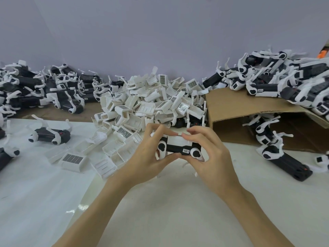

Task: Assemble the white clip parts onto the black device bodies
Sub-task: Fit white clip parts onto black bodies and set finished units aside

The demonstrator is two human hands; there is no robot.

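Note:
Both hands hold one black device body (pixel 176 148) above the white table, level and side-on to me. A white clip part (pixel 179 140) sits on its top. My left hand (pixel 147 154) grips the left end, thumb under the body and fingertips on the clip's top edge. My right hand (pixel 211 152) grips the right end the same way, fingertips pressing the clip's right top corner. White rounded pieces with black spots show at both ends of the body. A heap of loose white clip parts (pixel 151 104) lies just behind the hands.
Piles of black-and-white device bodies lie at the back left (pixel 44 90) and on a brown cardboard box (pixel 236 107) at the right. More bodies lie singly on the table at the left (pixel 49 135) and the right (pixel 286 161). A pale wall stands behind.

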